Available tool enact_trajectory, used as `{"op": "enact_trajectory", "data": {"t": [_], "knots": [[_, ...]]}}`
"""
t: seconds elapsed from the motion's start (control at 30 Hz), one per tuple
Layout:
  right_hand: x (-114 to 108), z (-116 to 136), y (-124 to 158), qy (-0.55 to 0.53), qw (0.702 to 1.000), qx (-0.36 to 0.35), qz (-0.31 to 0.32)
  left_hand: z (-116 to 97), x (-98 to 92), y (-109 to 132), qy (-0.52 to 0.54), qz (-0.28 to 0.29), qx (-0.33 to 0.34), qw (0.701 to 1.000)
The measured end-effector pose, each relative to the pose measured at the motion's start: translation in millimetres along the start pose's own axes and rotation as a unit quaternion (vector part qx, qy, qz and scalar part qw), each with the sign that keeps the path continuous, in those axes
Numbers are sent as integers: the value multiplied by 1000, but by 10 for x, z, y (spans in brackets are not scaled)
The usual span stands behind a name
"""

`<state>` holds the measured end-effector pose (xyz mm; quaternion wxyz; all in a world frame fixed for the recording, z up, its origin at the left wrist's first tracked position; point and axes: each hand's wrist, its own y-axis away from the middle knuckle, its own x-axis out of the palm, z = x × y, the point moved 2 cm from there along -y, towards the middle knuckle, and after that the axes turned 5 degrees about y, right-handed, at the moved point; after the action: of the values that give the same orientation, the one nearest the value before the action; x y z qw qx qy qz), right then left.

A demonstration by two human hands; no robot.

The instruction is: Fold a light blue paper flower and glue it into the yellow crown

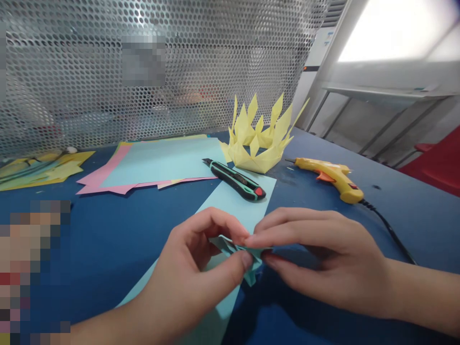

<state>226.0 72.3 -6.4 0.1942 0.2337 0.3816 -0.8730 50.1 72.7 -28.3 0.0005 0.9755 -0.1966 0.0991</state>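
Between both hands is a small folded piece of light blue paper, partly covered by fingers. My left hand pinches its left side between thumb and fingers. From the right, my right hand holds the other side, thumb below and fingers above. Under the hands runs a long light blue paper strip, slanting across the table. A black and green utility knife lies across the strip's far end, blade out to the left. Just behind it stands a pale yellow folded-paper crown with pointed tips.
A yellow hot glue gun lies at the right, its black cord trailing toward me. Pink and light blue sheets are stacked at back left, near yellow paper pieces. A perforated metal screen borders the blue table.
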Motion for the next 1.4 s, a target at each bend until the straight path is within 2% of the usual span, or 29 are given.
{"op": "enact_trajectory", "data": {"t": [0.2,0.57,0.73,0.83,1.0,1.13,1.4], "knots": [[-29,-31,26,35,999,37,-17,18,-26,6,27,-7,-30,999],[-53,-46,20,78,995,46,-28,1,-14,3,34,8,-17,999],[-9,-59,89,72,997,-1,-7,1,-10,17,23,21,-9,999],[9,-55,144,114,992,-44,-13,-14,10,49,-31,23,10,999],[-9,-67,180,177,980,-97,0,-48,10,67,-152,-31,83,984],[-43,-62,151,226,964,-136,23,-44,5,61,-179,-61,107,976],[-67,-2,108,273,953,-125,48,-60,29,62,-183,-52,122,974]]}}
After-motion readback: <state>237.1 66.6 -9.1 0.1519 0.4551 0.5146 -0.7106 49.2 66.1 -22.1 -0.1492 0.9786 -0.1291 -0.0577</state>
